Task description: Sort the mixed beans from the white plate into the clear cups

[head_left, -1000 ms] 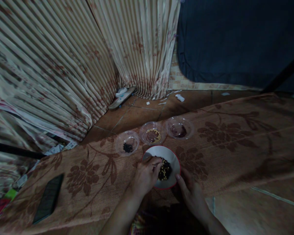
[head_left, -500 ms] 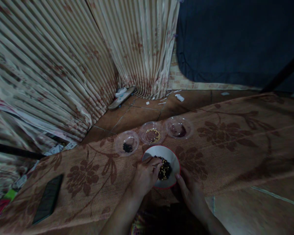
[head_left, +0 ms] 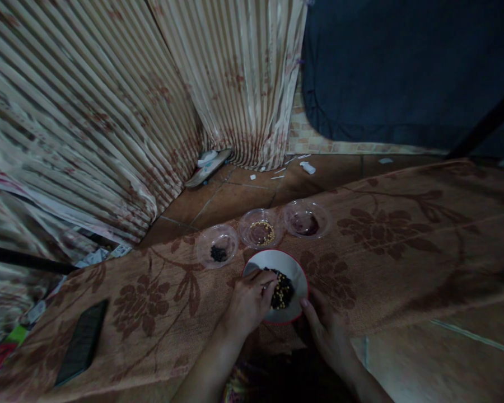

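A white bowl with a red rim (head_left: 299, 274) holds a mix of dark and yellow beans (head_left: 284, 292). My left hand (head_left: 252, 296) reaches over its left side, fingers pinched together at the beans; what sits between the fingertips is hidden. On the right, my right hand (head_left: 324, 323) grips the bowl, thumb on the rim and fingers beneath. Behind the bowl stand three clear plastic bowls: the left one (head_left: 205, 242) with small black beans, the middle one (head_left: 248, 240) with yellow beans, the right one (head_left: 296, 208) with dark reddish ones.
A brown flower-patterned cloth (head_left: 218, 296) covers the long narrow surface. Toward its left end lies a dark phone (head_left: 83, 342). Beyond, on the tiled floor, are a skateboard (head_left: 205, 172) and white scraps (head_left: 307, 167). Striped curtains (head_left: 235, 73) hang behind.
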`<state>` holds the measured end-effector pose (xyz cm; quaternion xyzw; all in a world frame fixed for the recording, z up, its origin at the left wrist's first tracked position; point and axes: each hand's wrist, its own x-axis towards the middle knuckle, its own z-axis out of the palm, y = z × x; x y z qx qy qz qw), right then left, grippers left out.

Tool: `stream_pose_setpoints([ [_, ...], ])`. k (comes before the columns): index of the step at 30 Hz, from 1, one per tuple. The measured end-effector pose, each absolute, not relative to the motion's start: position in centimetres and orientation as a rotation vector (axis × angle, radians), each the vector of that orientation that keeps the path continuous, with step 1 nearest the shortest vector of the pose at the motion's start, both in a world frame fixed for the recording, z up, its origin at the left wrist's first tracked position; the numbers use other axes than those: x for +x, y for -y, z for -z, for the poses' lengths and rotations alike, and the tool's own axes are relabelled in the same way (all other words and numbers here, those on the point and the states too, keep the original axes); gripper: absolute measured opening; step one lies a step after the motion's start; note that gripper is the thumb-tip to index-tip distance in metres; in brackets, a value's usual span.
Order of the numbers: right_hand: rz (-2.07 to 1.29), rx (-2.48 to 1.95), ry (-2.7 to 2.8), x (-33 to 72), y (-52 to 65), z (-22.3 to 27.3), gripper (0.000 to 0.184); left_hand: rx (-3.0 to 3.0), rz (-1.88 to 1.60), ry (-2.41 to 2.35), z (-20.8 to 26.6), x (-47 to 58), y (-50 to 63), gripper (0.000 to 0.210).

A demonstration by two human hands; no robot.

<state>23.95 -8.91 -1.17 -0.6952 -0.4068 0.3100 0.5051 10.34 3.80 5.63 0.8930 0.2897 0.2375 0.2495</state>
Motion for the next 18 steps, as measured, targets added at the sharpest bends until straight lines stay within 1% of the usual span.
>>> stream_pose_setpoints([
  [18, -0.743, -1.709, 0.985, 23.9, 9.05, 1.19, 0.042, 2.42, -0.688, -0.774, -5.57, 10.35, -3.91, 0.015],
])
